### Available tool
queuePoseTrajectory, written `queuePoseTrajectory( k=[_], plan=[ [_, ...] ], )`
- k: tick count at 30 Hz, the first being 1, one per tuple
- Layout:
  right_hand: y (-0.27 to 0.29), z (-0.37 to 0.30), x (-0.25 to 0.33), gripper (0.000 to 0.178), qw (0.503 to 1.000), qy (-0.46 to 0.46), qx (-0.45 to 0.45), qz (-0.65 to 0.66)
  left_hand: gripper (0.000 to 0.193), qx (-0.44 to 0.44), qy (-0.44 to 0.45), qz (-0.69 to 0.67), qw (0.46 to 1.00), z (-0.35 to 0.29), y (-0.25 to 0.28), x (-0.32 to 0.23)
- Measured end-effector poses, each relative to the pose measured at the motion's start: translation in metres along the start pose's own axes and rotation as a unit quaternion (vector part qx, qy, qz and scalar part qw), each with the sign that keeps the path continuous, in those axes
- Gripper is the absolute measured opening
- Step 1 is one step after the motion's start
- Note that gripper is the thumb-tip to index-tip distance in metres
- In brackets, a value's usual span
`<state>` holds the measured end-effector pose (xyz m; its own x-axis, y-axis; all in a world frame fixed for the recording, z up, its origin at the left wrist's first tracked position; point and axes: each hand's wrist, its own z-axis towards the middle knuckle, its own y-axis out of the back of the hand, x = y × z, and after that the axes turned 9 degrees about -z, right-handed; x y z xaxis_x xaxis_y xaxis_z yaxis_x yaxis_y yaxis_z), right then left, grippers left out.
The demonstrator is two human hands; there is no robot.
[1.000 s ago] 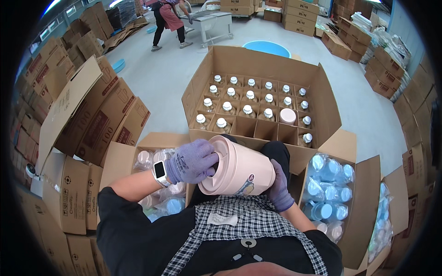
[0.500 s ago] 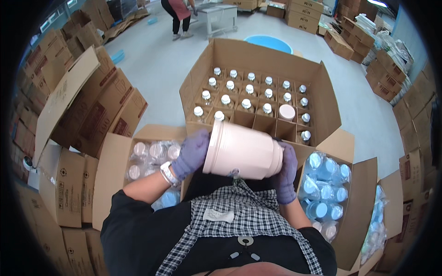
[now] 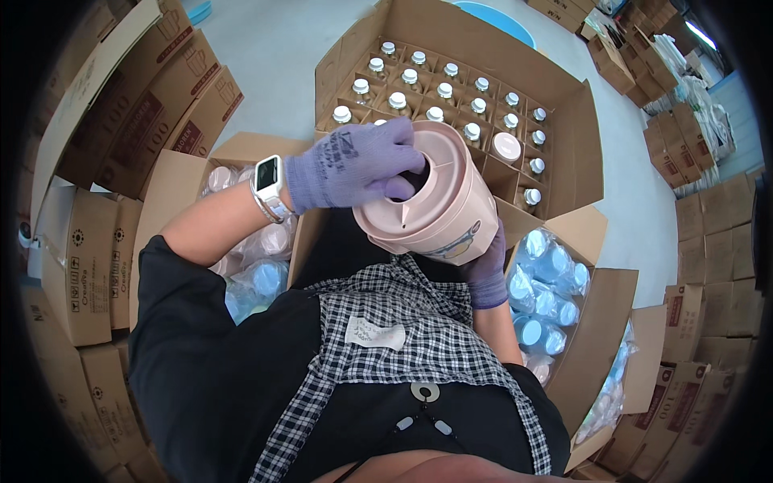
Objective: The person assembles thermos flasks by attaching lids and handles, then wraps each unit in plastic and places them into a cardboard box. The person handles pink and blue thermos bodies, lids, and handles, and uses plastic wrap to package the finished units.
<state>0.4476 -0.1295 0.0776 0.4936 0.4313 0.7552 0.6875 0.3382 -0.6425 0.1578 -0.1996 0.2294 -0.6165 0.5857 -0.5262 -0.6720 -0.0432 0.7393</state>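
Observation:
I hold a pink plastic tub-like container (image 3: 461, 211) tilted before my chest, its ringed top and round dark opening turned toward me. My left hand (image 3: 354, 165), in a purple glove, is closed at the opening's edge, with thumb and fingertips partly inside. My right hand (image 3: 488, 272), gloved alike, grips the container's lower right side; some of its fingers are hidden behind it. Just beyond stands an open cardboard box (image 3: 491, 50) with dividers, holding several clear bottles (image 3: 444, 91) with white caps. One pink round-topped item (image 3: 507, 146) sits among them.
Left of me, an open carton (image 3: 254, 146) holds bagged pink and blue cups. To the right, another carton (image 3: 600, 346) has bagged blue cups (image 3: 547, 278) beside it. Stacked cardboard boxes (image 3: 165, 121) line both sides. A blue basin (image 3: 503, 22) lies on the floor beyond.
The container has turned from lying sideways to showing me its open top. My left hand has moved from its rim to the opening; my right hand stays at the lower end.

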Motion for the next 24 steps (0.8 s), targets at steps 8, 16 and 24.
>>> queuePoseTrajectory(
  k=[8,16,24],
  plan=[
    [0.001,0.006,0.014,0.043,0.999,0.039,0.025,0.019,0.05,-0.176,0.105,-0.211,0.956,-0.003,-0.012,-0.002],
    [-0.021,-0.014,0.041,0.058,0.803,0.379,-0.1,-0.448,0.095,-0.095,0.24,-0.625,0.736,-0.036,-0.054,0.017],
    [0.001,0.008,0.027,0.056,0.999,0.025,0.031,-0.008,0.111,-0.05,0.06,-0.187,0.979,-0.037,-0.04,-0.012]
  ],
)
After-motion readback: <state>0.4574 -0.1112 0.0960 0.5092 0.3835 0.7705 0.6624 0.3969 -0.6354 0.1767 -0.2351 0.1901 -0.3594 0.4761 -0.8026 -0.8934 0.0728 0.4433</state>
